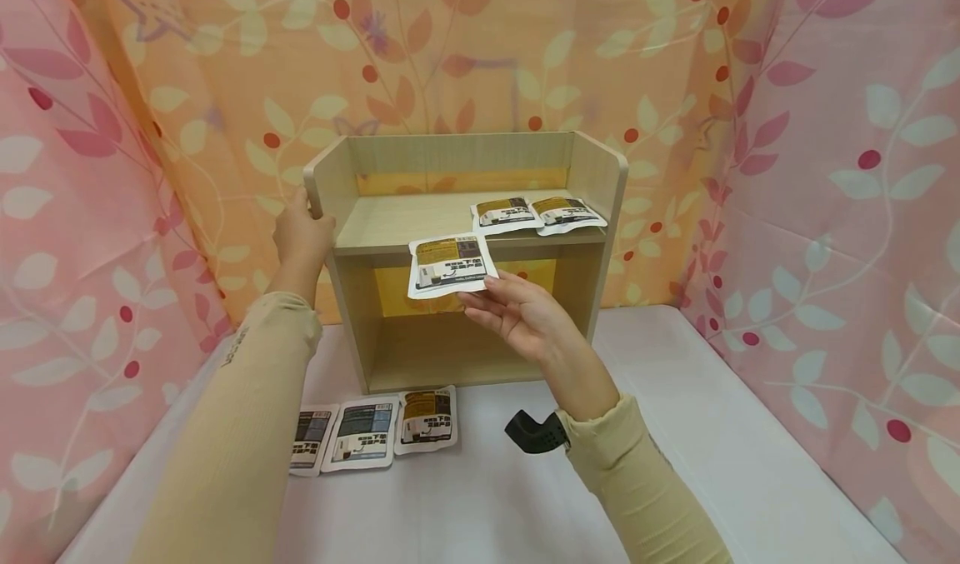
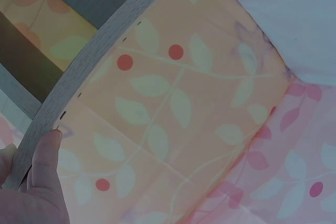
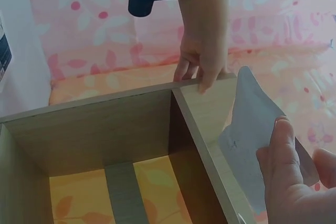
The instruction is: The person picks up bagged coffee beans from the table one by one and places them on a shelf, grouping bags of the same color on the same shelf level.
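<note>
My left hand grips the left side panel of a small wooden shelf. In the left wrist view, its fingers and thumb lie on either side of that panel's edge. In front of the upper board, my right hand pinches a flat white-edged packet by its lower right corner, printed side up. The packet's plain pale back shows in the right wrist view. Two similar packets lie side by side at the right of the upper board.
Three more packets lie in a row on the white tabletop, by the shelf's front left. The lower compartment is open at the front. Floral curtains stand behind and on both sides. A black wrist mount sticks out from my right sleeve.
</note>
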A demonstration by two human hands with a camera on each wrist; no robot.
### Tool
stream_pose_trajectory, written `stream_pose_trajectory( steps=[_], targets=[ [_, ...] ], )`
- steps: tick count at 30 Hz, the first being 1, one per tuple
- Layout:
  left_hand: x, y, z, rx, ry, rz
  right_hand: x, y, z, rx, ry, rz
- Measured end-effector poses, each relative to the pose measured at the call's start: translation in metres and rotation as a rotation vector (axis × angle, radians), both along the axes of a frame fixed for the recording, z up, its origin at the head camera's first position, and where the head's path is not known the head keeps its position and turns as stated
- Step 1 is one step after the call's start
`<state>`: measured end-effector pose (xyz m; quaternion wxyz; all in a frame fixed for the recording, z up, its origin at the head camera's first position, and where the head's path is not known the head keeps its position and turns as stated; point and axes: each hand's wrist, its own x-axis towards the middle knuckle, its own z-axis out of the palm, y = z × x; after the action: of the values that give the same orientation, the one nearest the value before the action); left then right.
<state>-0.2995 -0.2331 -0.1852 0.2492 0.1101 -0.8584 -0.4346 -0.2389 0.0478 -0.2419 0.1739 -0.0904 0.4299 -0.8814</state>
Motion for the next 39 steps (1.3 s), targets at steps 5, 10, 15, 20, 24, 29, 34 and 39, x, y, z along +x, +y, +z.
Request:
stream_pose_trajectory(
  steps=[5, 10, 15, 20, 24, 29, 34, 39],
  targets=[
    [-0.001, 0.0, 0.0, 0.0, 0.005, -0.003, -0.006, -0.005, 0.003, -0.003, -0.006, -0.023],
    [-0.001, 0.0, 0.0, -0.002, 0.009, -0.008, -0.011, -0.009, 0.008, -0.003, -0.007, -0.038],
    [-0.001, 0.001, 0.0, 0.0, -0.001, -0.01, -0.013, -0.011, 0.012, -0.006, -0.017, -0.042],
    [-0.001, 0.001, 0.0, -0.005, 0.0, 0.0, -0.018, -0.014, 0.014, -0.001, -0.022, -0.05],
    [-0.002, 0.0, -0.001, -0.007, 0.0, 0.004, -0.023, -0.018, 0.017, -0.003, -0.024, -0.066],
    [-0.002, 0.0, 0.0, -0.013, 0.0, 0.004, -0.028, -0.023, 0.021, -0.001, -0.031, -0.098],
    [-0.001, 0.0, 0.0, -0.013, 0.002, -0.001, -0.031, -0.027, 0.024, 0.001, -0.051, -0.13],
    [-0.001, 0.0, 0.0, -0.014, 0.004, -0.003, -0.036, -0.033, 0.028, -0.009, -0.044, -0.149]
  ],
)
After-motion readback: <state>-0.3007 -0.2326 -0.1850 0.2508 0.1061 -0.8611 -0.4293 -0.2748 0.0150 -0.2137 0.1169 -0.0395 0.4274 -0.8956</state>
